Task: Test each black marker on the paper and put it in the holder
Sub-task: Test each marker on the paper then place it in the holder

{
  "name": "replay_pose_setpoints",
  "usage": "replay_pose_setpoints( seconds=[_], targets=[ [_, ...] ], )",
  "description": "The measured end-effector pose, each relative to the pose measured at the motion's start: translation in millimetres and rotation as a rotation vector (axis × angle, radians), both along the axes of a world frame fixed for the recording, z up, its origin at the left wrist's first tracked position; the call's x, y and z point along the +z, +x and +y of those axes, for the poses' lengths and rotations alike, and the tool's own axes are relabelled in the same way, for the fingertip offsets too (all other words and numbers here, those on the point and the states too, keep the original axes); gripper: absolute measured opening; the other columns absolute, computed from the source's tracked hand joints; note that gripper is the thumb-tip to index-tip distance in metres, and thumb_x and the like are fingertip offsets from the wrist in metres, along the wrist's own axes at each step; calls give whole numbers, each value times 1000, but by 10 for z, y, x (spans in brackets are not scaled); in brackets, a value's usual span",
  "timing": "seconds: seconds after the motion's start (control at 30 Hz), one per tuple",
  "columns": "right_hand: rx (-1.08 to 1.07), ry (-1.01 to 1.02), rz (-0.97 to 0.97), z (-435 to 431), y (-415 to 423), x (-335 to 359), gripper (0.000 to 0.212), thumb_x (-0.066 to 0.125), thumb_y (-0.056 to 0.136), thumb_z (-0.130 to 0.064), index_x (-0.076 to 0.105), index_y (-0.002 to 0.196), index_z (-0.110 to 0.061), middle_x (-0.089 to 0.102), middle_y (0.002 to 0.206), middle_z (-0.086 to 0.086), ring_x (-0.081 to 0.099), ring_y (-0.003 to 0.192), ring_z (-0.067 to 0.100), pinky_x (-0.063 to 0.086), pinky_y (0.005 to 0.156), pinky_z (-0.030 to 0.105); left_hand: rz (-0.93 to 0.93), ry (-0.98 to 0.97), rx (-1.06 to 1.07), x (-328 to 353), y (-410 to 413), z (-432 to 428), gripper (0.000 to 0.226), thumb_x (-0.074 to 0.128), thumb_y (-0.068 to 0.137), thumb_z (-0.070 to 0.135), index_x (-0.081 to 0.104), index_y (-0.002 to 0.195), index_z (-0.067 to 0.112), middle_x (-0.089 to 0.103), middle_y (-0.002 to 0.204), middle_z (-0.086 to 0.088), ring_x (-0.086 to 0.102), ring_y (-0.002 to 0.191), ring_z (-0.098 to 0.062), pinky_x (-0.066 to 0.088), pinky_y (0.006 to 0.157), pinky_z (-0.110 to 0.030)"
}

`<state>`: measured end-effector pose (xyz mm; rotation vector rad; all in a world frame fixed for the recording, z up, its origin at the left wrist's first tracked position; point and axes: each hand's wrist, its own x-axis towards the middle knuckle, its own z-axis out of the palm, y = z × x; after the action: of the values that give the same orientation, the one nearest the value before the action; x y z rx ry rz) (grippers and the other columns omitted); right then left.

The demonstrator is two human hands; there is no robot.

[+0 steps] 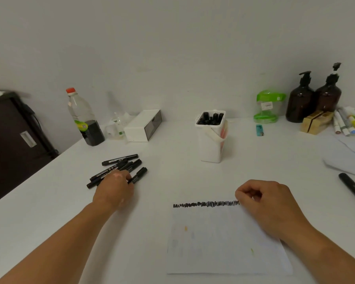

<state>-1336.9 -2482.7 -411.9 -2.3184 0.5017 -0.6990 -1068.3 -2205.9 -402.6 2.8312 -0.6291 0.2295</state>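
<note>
Several black markers [119,165] lie in a loose pile on the white table, left of centre. My left hand [115,188] reaches onto the near end of the pile, and its fingertips pinch one black marker [140,174] that sticks out to the right. The white holder [212,144] stands upright behind the paper with several black markers [210,118] in it. The paper [223,240] lies in front of me with a black scribble line [206,204] along its top edge. My right hand [268,203] rests on the paper's top right corner, fingers curled, with nothing visible in it.
At the back left stand a plastic bottle [82,117] and a white box [143,126]. A green-lidded jar [267,106], two brown pump bottles [314,99], a lighter [259,130] and coloured pens [350,124] are at the back right. A thick black pen [353,187] lies at the right edge.
</note>
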Motion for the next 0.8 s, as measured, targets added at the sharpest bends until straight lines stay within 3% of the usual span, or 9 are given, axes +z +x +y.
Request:
replay_pose_setpoints(
  seconds=[0.1, 0.2, 0.3, 0.43, 0.53, 0.63, 0.8],
  targets=[
    [4, 0, -4, 19, 9, 12, 26, 78, 82, -21, 70, 63, -37, 65, 65, -30, 60, 65, -3, 43, 65, 7, 100, -174, -80, 109, -204, -190, 8, 65, 90, 23, 69, 96, 23, 71, 94, 3, 62, 80, -15, 48, 71, -28],
    [13, 17, -4, 31, 9, 28, 23, 78, 82, -22, 71, 64, -36, 64, 64, -30, 58, 61, 1, 43, 64, 9, 470, -538, -151, 243, -487, -450, 4, 69, 88, 20, 71, 88, 24, 73, 80, 0, 66, 66, -14, 52, 60, -27],
    [33, 47, 3, 34, -3, 49, 19, 77, 81, -25, 73, 66, -35, 63, 61, -29, 55, 58, 3, 44, 62, 11, 866, -858, -301, 312, -753, -696, 8, 63, 91, 5, 69, 90, 10, 74, 91, -14, 66, 77, -26, 55, 72, -37],
    [76, 96, 13, 38, -10, 67, 8, 78, 83, -37, 73, 76, -39, 65, 69, -29, 58, 64, 6, 44, 63, 11, 1175, -1053, -420, 297, -1012, -995, 12, 57, 94, -1, 67, 100, 4, 73, 106, -18, 70, 97, -37, 58, 85, -43],
    [81, 124, 17, 1, -1, 59, 13, 75, 83, -47, 69, 83, -36, 65, 71, -23, 56, 63, 10, 43, 60, 14, 1296, -1114, -474, 261, -1137, -1175, 15, 58, 95, 0, 66, 107, 3, 71, 104, -16, 69, 103, -36, 57, 88, -41],
    [96, 160, 33, -53, 2, 56, 19, 75, 86, -48, 63, 88, -34, 70, 77, -27, 55, 65, 12, 44, 64, 18, 1344, -1140, -519, 214, -1208, -1292, 19, 58, 94, 0, 64, 112, 3, 69, 107, -17, 68, 105, -32, 54, 91, -40],
    [124, 191, 41, -115, 15, 43, 12, 78, 87, -40, 67, 91, -39, 73, 79, -25, 54, 66, 16, 44, 61, 18, 1305, -1128, -510, 116, -1173, -1311, 20, 63, 88, 0, 64, 105, 9, 68, 107, -16, 68, 98, -25, 57, 78, -33]
  ],
)
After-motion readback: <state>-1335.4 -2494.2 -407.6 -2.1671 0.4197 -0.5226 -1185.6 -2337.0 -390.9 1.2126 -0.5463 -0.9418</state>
